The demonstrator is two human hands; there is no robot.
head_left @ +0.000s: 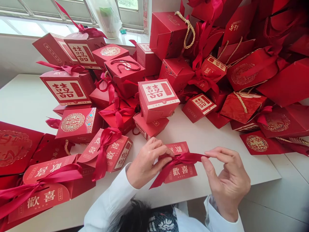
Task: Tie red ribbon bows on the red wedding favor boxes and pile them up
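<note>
A small red gift box [180, 171] with white characters stands on the white table near its front edge. Across its top runs a dark red satin ribbon [166, 170], gathered into a bow at the middle. My left hand [149, 161] pinches the left part of the bow between thumb and fingertips. On the other side, my right hand [228, 180] holds the ribbon's right end, pulled out sideways, between thumb and index finger. Just left of my left hand lies another red box [108, 149] tied with a ribbon bow. The underside of the held box is hidden.
Many red boxes, some with gold cord handles [185, 30], are heaped along the back and right of the white table [256, 167]. A large ribboned box [48, 193] sits at the front left. Behind, a plastic-wrapped cup [107, 21] stands on the windowsill.
</note>
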